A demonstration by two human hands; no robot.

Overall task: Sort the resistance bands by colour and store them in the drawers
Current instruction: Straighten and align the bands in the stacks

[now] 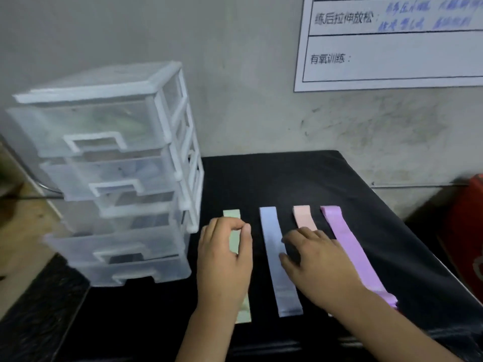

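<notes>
Four flat resistance bands lie side by side on the black table [326, 178]: a green band [232, 213], a blue band [279, 262], an orange band [303, 216] and a purple band [350, 246]. My left hand [224, 259] is over the green band, and its thumb and forefinger pinch the band near its far end. With fingers spread, my right hand [313, 259] lies flat over the near part of the orange band, its fingertips at the blue band's edge. The translucent white drawer unit [109, 163] stands at the left with several drawers pulled partly out.
A grey wall rises right behind the table, with a white printed chart [392, 56] on it at upper right. A red object [467, 220] stands past the table's right edge. A wooden surface [23, 231] lies left of the drawer unit.
</notes>
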